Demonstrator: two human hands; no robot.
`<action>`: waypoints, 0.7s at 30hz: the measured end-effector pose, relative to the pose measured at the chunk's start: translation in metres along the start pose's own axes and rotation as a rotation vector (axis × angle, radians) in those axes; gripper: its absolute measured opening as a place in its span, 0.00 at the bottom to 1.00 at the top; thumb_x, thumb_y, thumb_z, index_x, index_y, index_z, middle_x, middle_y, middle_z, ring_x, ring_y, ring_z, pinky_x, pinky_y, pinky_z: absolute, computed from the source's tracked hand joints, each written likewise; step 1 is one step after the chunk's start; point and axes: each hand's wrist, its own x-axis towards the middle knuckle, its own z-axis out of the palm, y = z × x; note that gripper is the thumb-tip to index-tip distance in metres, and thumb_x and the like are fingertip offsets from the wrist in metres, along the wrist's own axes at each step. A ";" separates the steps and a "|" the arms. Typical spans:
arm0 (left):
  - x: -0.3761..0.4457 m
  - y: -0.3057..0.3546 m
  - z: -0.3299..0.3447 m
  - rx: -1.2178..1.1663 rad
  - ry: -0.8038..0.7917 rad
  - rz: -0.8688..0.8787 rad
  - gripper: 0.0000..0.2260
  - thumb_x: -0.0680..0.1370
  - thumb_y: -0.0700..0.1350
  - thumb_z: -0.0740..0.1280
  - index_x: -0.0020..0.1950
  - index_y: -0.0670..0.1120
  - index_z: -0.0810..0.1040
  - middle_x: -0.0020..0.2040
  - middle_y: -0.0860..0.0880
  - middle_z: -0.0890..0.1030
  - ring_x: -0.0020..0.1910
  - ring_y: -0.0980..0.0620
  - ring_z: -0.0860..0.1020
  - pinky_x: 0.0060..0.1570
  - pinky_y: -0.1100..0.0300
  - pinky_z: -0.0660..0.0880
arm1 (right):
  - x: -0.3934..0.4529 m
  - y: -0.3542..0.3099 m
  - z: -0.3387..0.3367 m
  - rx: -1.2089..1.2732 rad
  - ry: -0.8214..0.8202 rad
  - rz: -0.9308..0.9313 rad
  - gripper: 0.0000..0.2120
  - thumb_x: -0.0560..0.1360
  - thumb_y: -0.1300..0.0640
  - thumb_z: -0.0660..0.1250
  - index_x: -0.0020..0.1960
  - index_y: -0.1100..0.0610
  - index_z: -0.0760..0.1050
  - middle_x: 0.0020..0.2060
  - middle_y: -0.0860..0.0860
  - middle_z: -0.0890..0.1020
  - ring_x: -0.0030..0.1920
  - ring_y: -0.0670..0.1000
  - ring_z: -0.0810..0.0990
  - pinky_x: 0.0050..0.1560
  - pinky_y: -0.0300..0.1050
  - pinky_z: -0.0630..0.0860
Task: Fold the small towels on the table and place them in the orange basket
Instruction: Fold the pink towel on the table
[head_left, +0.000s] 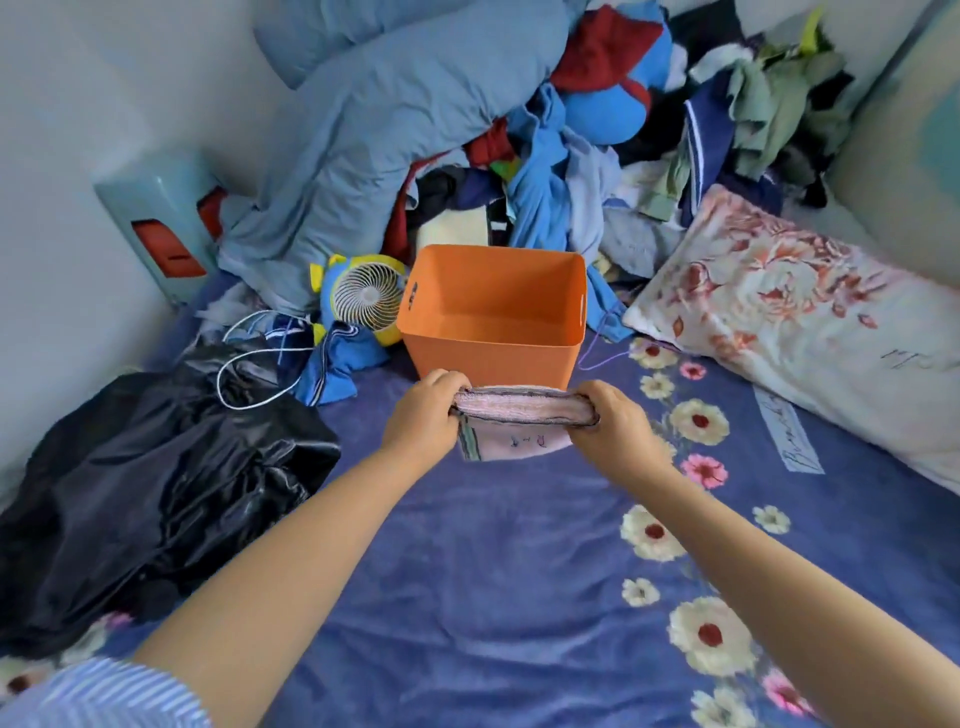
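Now both hands, left (423, 415) and right (613, 418), pinch a folded pink towel (519, 421) (ends gripped) before the orange basket (493, 332).

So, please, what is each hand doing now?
Left hand: grips the left end of the pink towel.
Right hand: grips its right end.

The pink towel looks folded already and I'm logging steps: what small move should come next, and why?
Probably carry the pink towel forward over the orange basket rim and lower it in. Both the left hand and right hand grip its ends just short of the basket, whose visible inside looks bare.
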 end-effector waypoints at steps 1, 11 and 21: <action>0.019 -0.005 -0.003 0.000 0.004 0.000 0.17 0.73 0.30 0.61 0.60 0.41 0.74 0.61 0.45 0.74 0.59 0.44 0.73 0.52 0.54 0.70 | 0.020 0.000 0.004 0.002 0.002 -0.003 0.15 0.69 0.70 0.64 0.56 0.67 0.73 0.51 0.61 0.78 0.51 0.60 0.76 0.39 0.37 0.58; 0.186 -0.053 -0.024 0.003 0.123 -0.031 0.19 0.73 0.29 0.60 0.62 0.39 0.74 0.63 0.43 0.73 0.62 0.44 0.72 0.58 0.57 0.67 | 0.190 -0.009 0.047 0.082 0.107 -0.013 0.17 0.67 0.74 0.62 0.56 0.69 0.73 0.52 0.62 0.77 0.54 0.60 0.75 0.43 0.30 0.58; 0.332 -0.124 0.010 -0.135 0.131 -0.066 0.15 0.71 0.29 0.62 0.57 0.35 0.75 0.56 0.38 0.77 0.58 0.42 0.74 0.52 0.62 0.64 | 0.325 0.019 0.124 0.146 0.101 0.085 0.18 0.66 0.77 0.61 0.55 0.71 0.73 0.51 0.64 0.78 0.53 0.62 0.76 0.43 0.30 0.60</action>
